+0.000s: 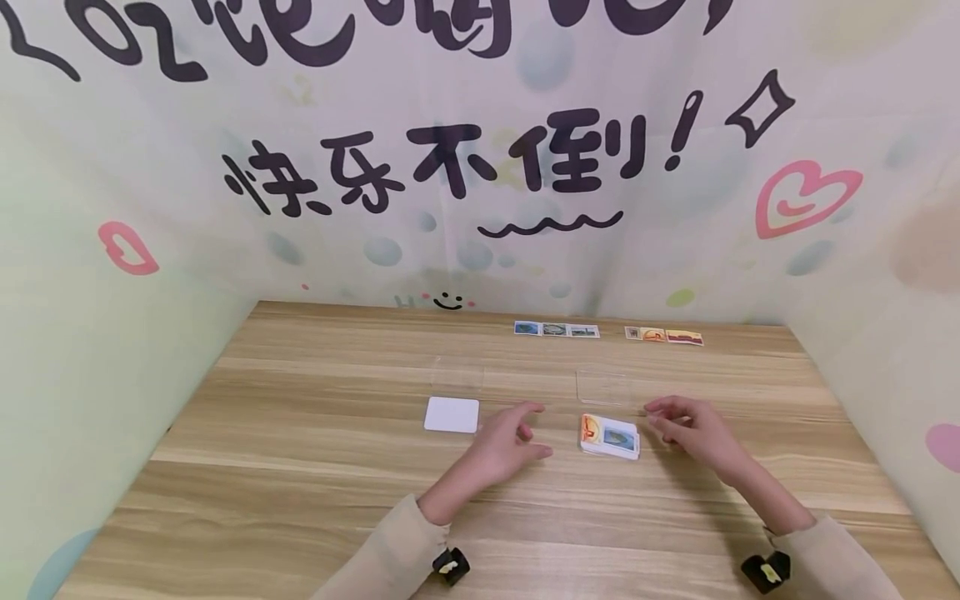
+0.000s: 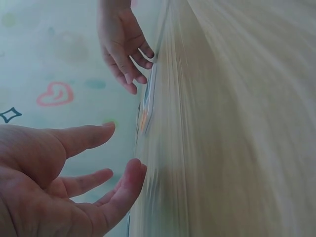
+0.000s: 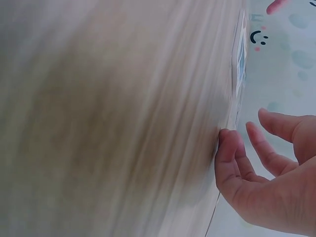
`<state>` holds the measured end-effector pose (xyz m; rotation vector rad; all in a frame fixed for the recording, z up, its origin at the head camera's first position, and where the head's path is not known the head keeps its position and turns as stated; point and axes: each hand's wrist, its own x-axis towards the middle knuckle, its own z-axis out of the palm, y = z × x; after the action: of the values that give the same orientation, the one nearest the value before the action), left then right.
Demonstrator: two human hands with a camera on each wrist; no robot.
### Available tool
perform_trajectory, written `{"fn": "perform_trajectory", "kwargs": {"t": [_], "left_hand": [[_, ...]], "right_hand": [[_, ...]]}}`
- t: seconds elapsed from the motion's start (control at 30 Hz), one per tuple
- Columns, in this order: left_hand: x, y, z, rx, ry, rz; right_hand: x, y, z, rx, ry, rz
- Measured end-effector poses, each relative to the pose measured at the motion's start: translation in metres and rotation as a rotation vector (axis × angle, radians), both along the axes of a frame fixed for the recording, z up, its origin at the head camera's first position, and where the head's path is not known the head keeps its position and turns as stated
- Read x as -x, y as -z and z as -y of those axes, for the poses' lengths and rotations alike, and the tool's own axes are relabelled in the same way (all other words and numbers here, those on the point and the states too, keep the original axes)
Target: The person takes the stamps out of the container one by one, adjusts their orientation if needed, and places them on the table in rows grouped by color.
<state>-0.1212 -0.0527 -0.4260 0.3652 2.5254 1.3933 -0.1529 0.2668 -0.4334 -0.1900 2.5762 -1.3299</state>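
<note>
At nine o'clock from the card stack (image 1: 610, 438), the left hand (image 1: 501, 443) is empty, fingers parted; at three, the right hand (image 1: 696, 429) is loosely bent, empty. At the left hand's ten: a white card (image 1: 452, 414). From the stack, farther: picture strips at eleven (image 1: 557, 329) and one (image 1: 664, 336).

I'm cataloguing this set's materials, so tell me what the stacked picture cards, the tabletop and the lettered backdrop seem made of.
Stacked picture cards: probably smooth cardstock, perhaps thin plastic; they look thin, flat and printed, with white borders.
Tabletop: wood or wood-look laminate, with a low sheen; long pale-and-brown grain streaks show.
Backdrop: likely printed matte fabric; faint vertical folds run through it.
</note>
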Motion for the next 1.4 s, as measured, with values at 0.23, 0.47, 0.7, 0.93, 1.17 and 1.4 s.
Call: {"fn": "perform_trajectory", "kwargs": {"t": [0.23, 0.47, 0.7, 0.93, 1.17, 1.4], "left_hand": [[0.001, 0.0, -0.009, -0.007, 0.002, 0.002], [0.0, 0.002, -0.015, -0.024, -0.001, 0.013], [0.002, 0.003, -0.022, -0.023, -0.002, 0.003], [0.004, 0.004, -0.028, -0.023, -0.003, 0.015], [0.008, 0.006, -0.033, -0.014, -0.002, 0.013], [0.012, 0.007, -0.038, 0.001, 0.0, -0.012]], "right_hand": [[-0.004, 0.0, 0.001, 0.026, -0.007, 0.01], [-0.008, 0.001, 0.002, 0.043, -0.012, 0.014], [-0.01, 0.001, 0.003, 0.063, -0.019, 0.022], [-0.012, 0.001, 0.003, 0.076, -0.034, 0.029], [-0.014, 0.002, 0.003, 0.075, -0.047, 0.023], [-0.014, 0.003, 0.003, 0.089, -0.06, 0.038]]}}
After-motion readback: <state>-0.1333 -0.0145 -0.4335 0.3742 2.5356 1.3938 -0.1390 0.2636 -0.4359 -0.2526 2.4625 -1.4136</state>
